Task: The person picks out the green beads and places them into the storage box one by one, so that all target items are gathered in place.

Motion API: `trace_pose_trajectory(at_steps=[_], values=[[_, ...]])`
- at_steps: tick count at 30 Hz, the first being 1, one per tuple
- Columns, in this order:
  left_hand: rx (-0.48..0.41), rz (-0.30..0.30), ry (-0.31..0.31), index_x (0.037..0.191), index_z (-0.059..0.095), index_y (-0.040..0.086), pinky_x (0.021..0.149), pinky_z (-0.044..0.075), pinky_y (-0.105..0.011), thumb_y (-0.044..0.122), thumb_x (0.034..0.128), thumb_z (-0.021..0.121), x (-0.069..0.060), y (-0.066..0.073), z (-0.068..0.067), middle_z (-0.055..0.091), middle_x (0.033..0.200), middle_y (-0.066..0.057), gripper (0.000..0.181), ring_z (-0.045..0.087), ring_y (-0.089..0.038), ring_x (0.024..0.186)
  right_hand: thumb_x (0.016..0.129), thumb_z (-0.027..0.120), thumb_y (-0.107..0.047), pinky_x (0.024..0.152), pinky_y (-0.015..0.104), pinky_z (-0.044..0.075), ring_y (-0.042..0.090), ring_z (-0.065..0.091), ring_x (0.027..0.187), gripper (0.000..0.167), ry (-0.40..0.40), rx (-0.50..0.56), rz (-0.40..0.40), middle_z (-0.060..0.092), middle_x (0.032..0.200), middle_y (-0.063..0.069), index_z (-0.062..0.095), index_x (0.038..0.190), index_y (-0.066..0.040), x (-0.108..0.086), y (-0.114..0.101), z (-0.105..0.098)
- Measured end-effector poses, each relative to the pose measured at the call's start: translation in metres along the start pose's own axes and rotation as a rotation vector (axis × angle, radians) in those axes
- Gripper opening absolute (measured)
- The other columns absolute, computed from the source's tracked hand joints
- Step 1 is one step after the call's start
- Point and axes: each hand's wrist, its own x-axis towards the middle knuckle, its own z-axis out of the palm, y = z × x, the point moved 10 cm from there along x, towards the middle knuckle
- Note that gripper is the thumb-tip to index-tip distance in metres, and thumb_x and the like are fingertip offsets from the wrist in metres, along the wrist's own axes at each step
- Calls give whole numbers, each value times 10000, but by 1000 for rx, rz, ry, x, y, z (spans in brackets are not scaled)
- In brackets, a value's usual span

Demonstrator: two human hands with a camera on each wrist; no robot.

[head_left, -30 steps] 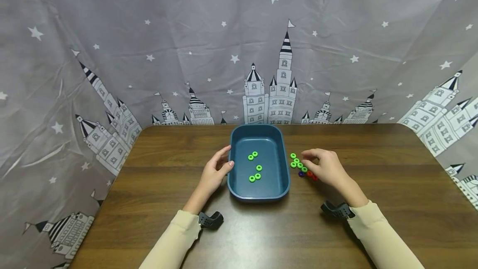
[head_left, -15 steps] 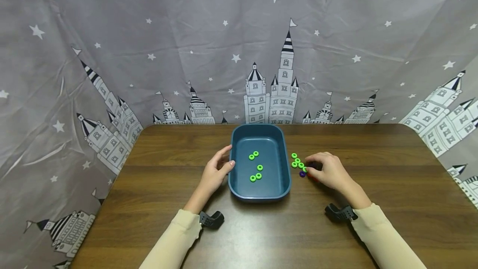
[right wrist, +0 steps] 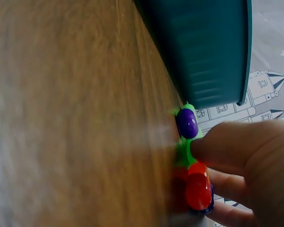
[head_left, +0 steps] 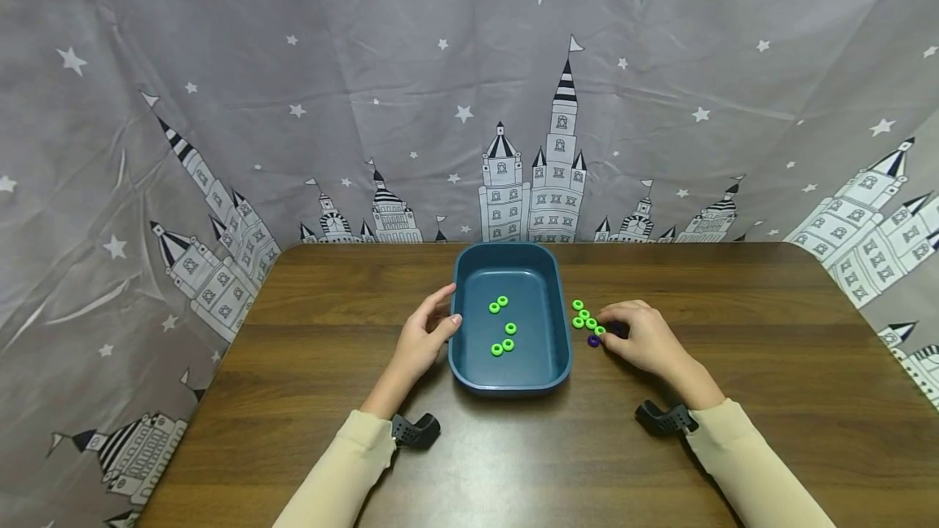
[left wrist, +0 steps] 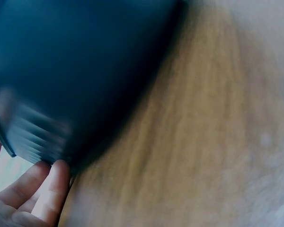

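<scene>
A dark blue tray (head_left: 509,377) stands on the table with several small green rings (head_left: 509,345) in it. My left hand (head_left: 421,339) rests against the tray's left side, thumb at the rim, fingertips (left wrist: 61,170) touching the outer wall. Right of the tray lies a cluster of loose green rings (head_left: 584,314) and a purple ring (head_left: 593,341). Over the cluster's near right end is my right hand (head_left: 645,336), its thumb touching a green ring (head_left: 600,331) and a space between thumb and fingers. Red rings (right wrist: 199,187) show beside the fingers in the right wrist view; in the head view this hand hides them.
The wooden table (head_left: 352,300) extends to both sides and in front of the tray. Behind it hangs a grey curtain (head_left: 411,63) printed with castles and stars. A dark blue piece (right wrist: 211,201) peeks out behind the red rings.
My right hand has shifted slightly right and toward me, its thumb coming down beside a green ring and covering the red rings. The left hand and tray stay put.
</scene>
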Motion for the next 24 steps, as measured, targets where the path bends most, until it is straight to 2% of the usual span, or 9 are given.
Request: trace_pose_trajectory(at_steps=[15,24], values=[[17,-7,6,1494,511,112,813,606,-332,125,985,646,0,-2,0,635,1323,-280,527,671,-399,1105,822,773,-74,956,561,517,401,658,1082,200,-23,-52,16,754,1102,167,783,1012,-11,-1,-4,3],[2,-3,2,1495,504,98,797,588,-281,120,990,639,0,-2,0,631,1319,-291,523,672,-387,1086,823,774,-72,939,552,525,396,661,1063,180,-20,-53,13,758,1093,161,783,994,-16,0,-4,3]])
